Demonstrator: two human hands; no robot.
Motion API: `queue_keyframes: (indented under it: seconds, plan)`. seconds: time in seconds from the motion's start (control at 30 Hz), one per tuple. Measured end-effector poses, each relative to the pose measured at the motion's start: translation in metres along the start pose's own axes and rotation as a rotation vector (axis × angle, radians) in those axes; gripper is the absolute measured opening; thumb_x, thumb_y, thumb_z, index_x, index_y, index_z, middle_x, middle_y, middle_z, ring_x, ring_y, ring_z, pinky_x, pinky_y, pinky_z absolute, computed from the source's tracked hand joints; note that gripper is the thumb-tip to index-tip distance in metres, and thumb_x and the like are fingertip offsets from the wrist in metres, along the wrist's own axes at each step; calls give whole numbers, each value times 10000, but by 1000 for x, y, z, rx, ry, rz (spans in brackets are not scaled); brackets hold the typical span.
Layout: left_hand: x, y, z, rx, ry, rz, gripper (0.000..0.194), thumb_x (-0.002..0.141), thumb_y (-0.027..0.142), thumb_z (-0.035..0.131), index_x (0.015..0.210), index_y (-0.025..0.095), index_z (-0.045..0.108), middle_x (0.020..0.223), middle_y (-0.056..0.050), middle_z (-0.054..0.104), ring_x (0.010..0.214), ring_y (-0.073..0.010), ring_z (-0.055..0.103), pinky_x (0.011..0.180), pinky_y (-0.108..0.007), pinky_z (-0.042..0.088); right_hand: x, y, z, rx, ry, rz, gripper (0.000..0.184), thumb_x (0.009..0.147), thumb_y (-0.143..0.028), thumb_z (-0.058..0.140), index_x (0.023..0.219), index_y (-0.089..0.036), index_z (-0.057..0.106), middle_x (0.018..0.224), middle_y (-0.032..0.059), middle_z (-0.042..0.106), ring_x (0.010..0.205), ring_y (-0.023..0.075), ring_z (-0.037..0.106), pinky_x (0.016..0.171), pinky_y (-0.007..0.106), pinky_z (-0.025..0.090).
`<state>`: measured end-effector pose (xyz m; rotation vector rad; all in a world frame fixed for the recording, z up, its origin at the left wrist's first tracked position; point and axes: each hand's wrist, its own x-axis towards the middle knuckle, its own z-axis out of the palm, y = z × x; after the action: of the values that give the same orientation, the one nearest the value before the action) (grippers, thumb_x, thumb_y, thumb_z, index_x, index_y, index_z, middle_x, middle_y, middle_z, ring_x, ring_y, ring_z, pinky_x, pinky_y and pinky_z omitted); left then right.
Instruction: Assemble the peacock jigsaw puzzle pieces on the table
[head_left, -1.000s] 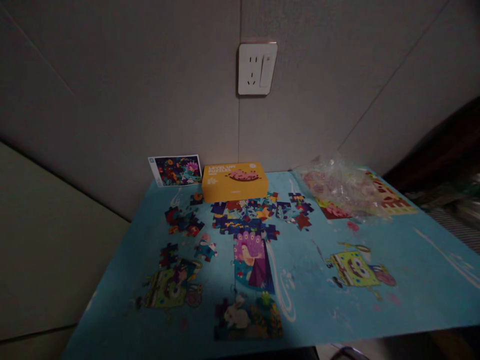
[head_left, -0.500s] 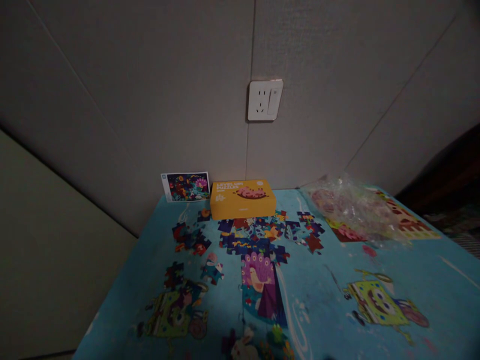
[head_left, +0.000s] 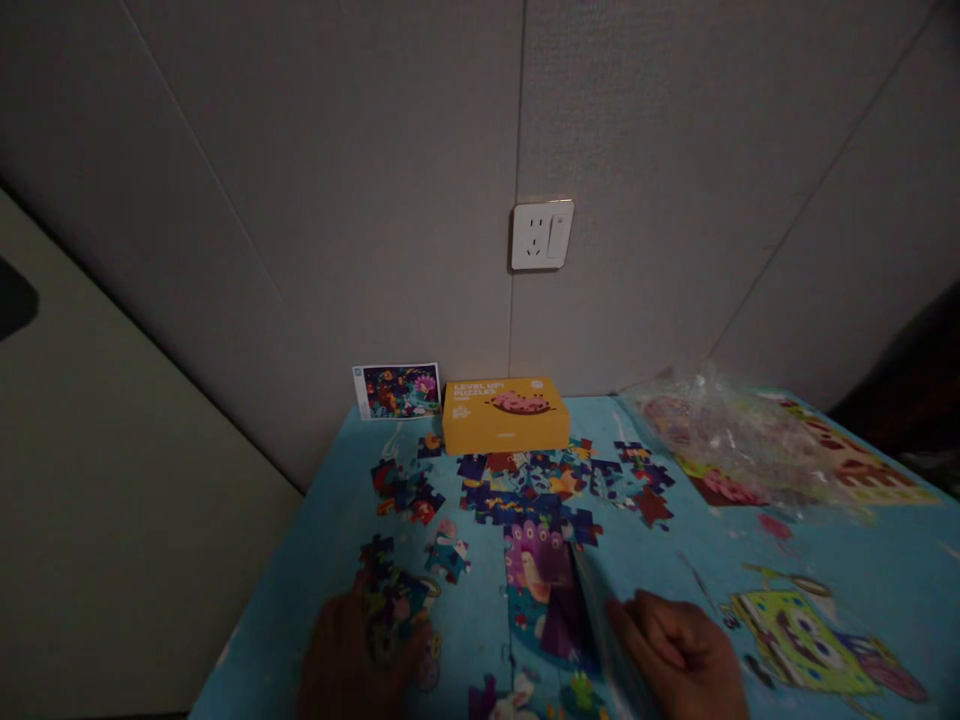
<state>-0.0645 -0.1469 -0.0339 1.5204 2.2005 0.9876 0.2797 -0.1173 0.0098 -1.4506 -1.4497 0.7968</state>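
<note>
My left hand (head_left: pixel 349 655) is blurred at the lower left, thumb and fingers apart around dark jigsaw pieces (head_left: pixel 396 600) on the table; no grip on them shows. At the lower right, my right hand (head_left: pixel 679 645) is closed, its fingertips on a thin, flat, pale strip (head_left: pixel 600 605) that stands tilted and is smeared by motion. Just left of this strip lies a joined puzzle section (head_left: pixel 536 580) with a purple peacock-like tail. Below it, more joined pieces with a white rabbit (head_left: pixel 516 700) are cut off by the frame's bottom edge.
Loose puzzle pieces (head_left: pixel 405 490) lie in groups across the blue cartoon tablecloth (head_left: pixel 705 560). A yellow puzzle box (head_left: pixel 506 425) and a picture card (head_left: pixel 400 391) stand against the wall. Clear plastic wrapping (head_left: pixel 720 430) rests on colourful sheets at the back right.
Both my hands have come into view from below, the left by the dark pieces, the right with the thin strip. The view has tipped up, so the table sits lower.
</note>
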Motion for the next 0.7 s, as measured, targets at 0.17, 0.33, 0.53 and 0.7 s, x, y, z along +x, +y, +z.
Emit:
queue_keyframes:
  seconds: [0.17, 0.33, 0.53, 0.7]
  plan:
    - [19, 4, 18, 177, 70, 160, 460, 765, 571, 685, 1041, 202, 697, 1056, -100, 607, 957, -312, 646, 870, -492, 555, 36, -15, 30, -65, -280, -461, 474, 933, -249, 460, 599, -226, 125, 496, -73, 137, 411, 88, 182, 437, 263, 196]
    - [19, 1, 19, 162, 34, 218, 310, 805, 522, 665, 919, 240, 728, 1046, -70, 605, 939, -276, 662, 850, -444, 572, 61, -14, 53, -170, -513, -639, 392, 872, -172, 441, 613, -232, 153, 499, -71, 193, 422, 96, 207, 463, 284, 188]
    - [30, 32, 27, 259, 147, 493, 406, 797, 457, 715, 1124, 218, 675, 1135, -125, 565, 1071, -318, 577, 908, -464, 522, 79, 0, 75, -207, -588, -716, 331, 754, -184, 471, 592, -232, 187, 496, -65, 205, 440, 109, 216, 485, 297, 181]
    - [74, 86, 42, 342, -197, 671, 371, 728, 445, 808, 898, 159, 644, 968, -113, 599, 932, -315, 565, 811, -451, 486, 83, 4, 80, -243, -566, -732, 314, 692, -132, 482, 604, -234, 199, 510, -66, 216, 454, 115, 218, 498, 305, 175]
